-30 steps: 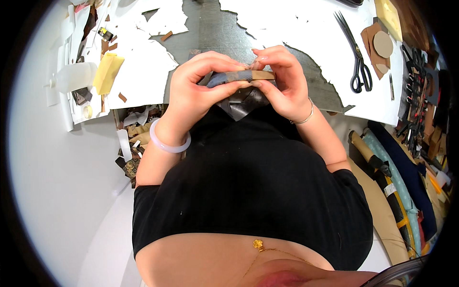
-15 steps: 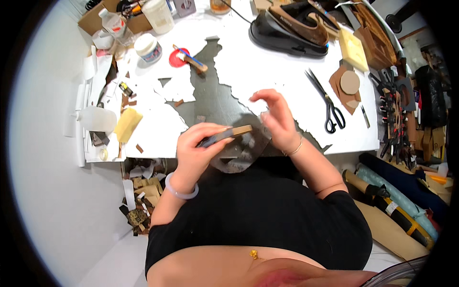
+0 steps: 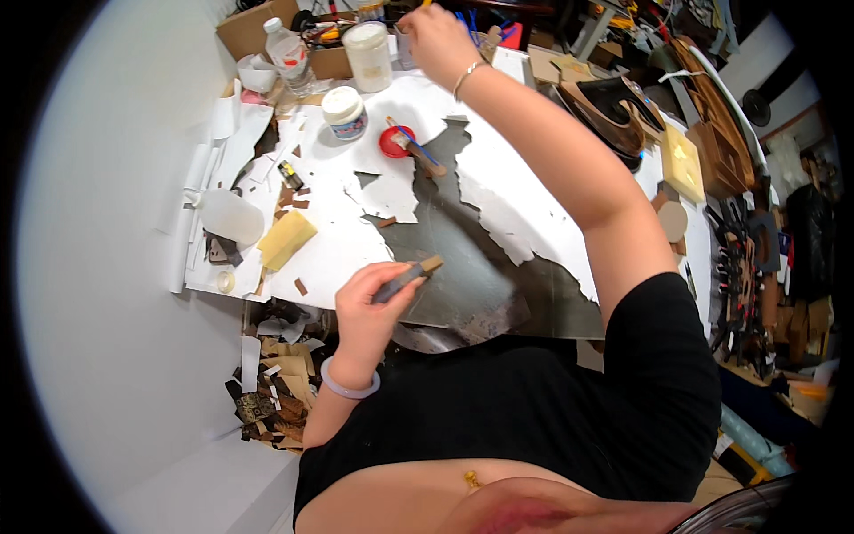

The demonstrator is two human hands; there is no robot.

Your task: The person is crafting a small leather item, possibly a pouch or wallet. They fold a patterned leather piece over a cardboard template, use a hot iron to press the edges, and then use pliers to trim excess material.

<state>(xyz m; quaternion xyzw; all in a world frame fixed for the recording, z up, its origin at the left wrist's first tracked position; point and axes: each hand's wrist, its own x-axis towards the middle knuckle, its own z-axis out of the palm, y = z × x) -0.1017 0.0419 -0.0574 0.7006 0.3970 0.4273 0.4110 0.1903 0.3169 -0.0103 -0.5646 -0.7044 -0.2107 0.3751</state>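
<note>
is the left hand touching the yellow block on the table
Apart. The head view shows a strip of white tabletop between the left hand and the yellow block; the hand pinches a grey piece instead.

Over the near part of the grey-and-white worktop (image 3: 445, 222), the left hand (image 3: 363, 303) pinches a flat grey piece with a tan end (image 3: 396, 286). The right hand (image 3: 440, 43) is stretched to the far side, near a tall cloudy plastic jar (image 3: 368, 64); I can't make out its grip.
</note>
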